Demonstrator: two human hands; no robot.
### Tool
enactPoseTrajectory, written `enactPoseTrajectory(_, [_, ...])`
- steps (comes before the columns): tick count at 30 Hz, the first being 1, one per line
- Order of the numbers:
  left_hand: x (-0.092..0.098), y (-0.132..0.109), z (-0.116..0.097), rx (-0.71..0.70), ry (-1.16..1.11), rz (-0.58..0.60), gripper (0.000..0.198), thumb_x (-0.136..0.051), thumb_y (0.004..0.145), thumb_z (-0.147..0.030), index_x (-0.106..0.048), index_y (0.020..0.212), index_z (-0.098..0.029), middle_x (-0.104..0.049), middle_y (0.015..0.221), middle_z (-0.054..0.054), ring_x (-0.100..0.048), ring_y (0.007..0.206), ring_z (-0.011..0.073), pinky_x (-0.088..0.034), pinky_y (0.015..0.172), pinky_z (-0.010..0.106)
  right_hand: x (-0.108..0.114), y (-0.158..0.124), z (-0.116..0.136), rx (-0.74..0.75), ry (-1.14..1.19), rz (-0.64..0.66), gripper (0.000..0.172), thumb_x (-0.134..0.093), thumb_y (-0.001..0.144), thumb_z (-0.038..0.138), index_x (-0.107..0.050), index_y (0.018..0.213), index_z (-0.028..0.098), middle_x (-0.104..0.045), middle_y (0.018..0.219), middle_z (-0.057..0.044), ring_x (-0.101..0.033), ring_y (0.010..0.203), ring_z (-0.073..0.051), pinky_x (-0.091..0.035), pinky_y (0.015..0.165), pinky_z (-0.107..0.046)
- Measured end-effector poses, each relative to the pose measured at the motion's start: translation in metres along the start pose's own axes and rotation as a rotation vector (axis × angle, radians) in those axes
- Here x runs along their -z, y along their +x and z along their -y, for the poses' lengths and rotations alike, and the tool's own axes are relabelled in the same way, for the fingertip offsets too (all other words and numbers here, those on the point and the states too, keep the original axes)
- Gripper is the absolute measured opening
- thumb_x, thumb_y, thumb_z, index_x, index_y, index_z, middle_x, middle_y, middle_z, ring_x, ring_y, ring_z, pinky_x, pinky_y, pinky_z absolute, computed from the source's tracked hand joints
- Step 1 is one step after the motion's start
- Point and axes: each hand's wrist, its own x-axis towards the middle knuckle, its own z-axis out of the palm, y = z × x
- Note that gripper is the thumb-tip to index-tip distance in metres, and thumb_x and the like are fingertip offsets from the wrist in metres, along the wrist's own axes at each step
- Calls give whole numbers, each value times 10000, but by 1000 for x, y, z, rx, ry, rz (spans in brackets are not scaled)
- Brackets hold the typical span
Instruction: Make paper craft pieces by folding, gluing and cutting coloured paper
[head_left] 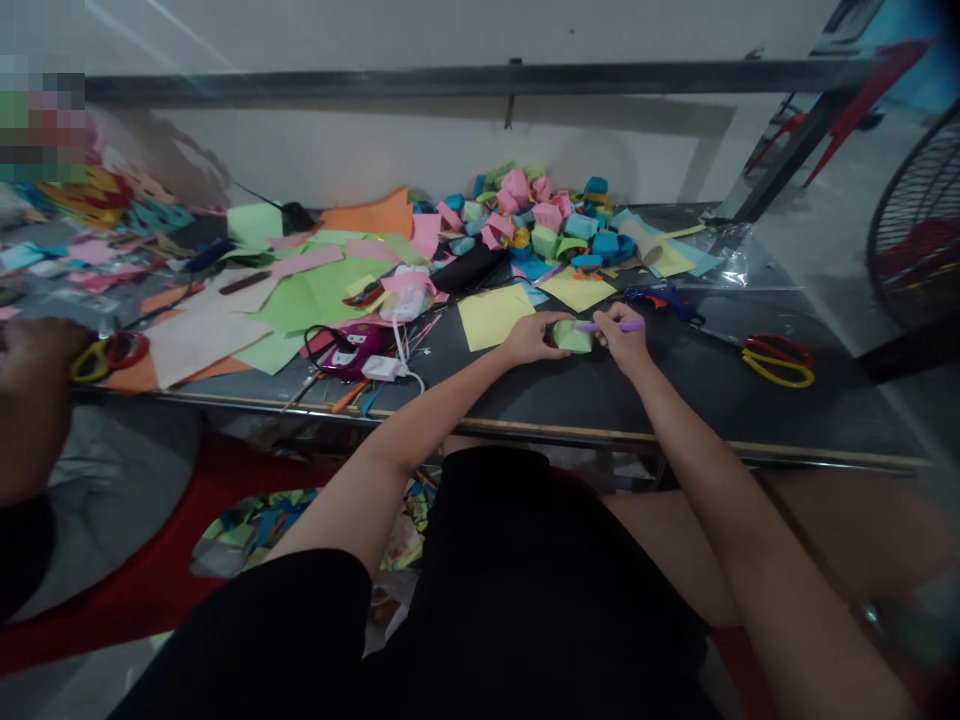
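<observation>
left hand (pixel 534 338) pinches green paper (pixel 574 338) on bench (pixel 675 390); right hand (pixel 628 342) grips purple pen (pixel 611 326); judgement: keep paper flat, steady.

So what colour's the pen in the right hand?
Purple; the slim pen shows best in the head view.

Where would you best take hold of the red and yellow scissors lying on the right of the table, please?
Take the scissors by their looped handles, coming from the right: they lie flat on the table, blades pointing left toward the blue glue gun, and nothing covers the loops.
</observation>
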Motion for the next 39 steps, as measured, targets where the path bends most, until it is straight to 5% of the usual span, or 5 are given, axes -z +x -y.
enactPoseTrajectory(6, [0,0,-2,-8,-1,-11,651,-860,666,-300,-729,1292,-183,-755,1300,119,-712,1140,288,-535,1004,395,-1,-1,3,5,25,2,637,-874,632,706,-440,591,242,-535,472,49,-426,387,-66,-299,382,-206])
enactPoseTrajectory(12, [0,1,0,11,-10,-10,661,-861,668,-317,-724,1299,-175,-764,1278,117,-725,1015,247,-550,869,339,1,-1,9,6,91,-29,705,-857,590,785,-405,563,244,-512,447,56,-406,353,-79,-262,343,-217])
enactPoseTrajectory(23, [1,2,0,0,-2,-3,657,-870,658,-311,-732,1288,-185,-764,1283,112,-720,1105,270,-543,926,346,6,-1,8,7,45,-86,509,-799,725,528,-422,542,241,-514,447,45,-412,354,-79,-286,344,-206])
enactPoseTrajectory(39, [0,2,5,0,-30,6,665,-865,657,-332,-739,1299,-210,-780,1241,102,-725,1004,252,-548,920,380,3,0,7,-10,39,-80,467,-773,708,459,-403,522,244,-502,424,50,-410,345,-72,-301,346,-195])
